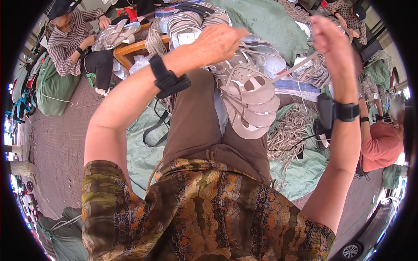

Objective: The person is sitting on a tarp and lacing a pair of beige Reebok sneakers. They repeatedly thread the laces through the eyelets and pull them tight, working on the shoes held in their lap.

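Note:
A stack of beige shoe uppers [252, 102] with pale laces rests against my right thigh, toes toward me. Above it and to the left, my left hand [217, 42] is closed, its fingertips pinched together; what lies between them is too small to make out. My right hand [330, 45] is raised to the right, blurred by motion, with its fingers closed on a shoelace [300, 66]. That lace stretches taut between the hand and the uppers. A tangled heap of loose laces [292, 132] lies on green cloth beside my right knee.
Bundled laced uppers [185, 27] are piled ahead near a wooden frame [130, 52]. Green sheeting [265, 19] covers the far middle. At the far left a person [72, 41] handles shoe uppers; another in a pink top [381, 145] is at right. A car [370, 235] stands lower right.

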{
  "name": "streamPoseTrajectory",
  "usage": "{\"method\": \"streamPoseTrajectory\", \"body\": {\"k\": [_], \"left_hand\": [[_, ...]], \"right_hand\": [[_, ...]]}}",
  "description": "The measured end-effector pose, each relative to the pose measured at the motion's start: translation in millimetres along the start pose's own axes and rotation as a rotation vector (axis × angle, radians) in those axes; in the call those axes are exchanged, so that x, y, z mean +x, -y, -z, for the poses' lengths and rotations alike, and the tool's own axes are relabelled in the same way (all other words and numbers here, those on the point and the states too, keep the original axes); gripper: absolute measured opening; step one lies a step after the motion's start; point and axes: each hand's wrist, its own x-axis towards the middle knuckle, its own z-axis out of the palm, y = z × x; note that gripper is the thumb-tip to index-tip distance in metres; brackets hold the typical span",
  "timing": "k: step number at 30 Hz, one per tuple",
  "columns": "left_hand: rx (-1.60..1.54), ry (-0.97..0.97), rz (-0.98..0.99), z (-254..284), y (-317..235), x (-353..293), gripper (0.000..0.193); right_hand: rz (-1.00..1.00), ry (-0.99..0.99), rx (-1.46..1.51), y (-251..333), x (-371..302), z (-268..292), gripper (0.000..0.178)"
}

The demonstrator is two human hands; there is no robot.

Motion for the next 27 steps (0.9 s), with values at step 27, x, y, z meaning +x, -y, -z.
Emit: {"method": "streamPoseTrajectory", "body": {"k": [27], "left_hand": [[-1.431, 0.369, 0.853, -134, 63, -51, 0.074]], "right_hand": [[0.315, 0.359, -0.876, -175, -21, -57, 0.006]]}}
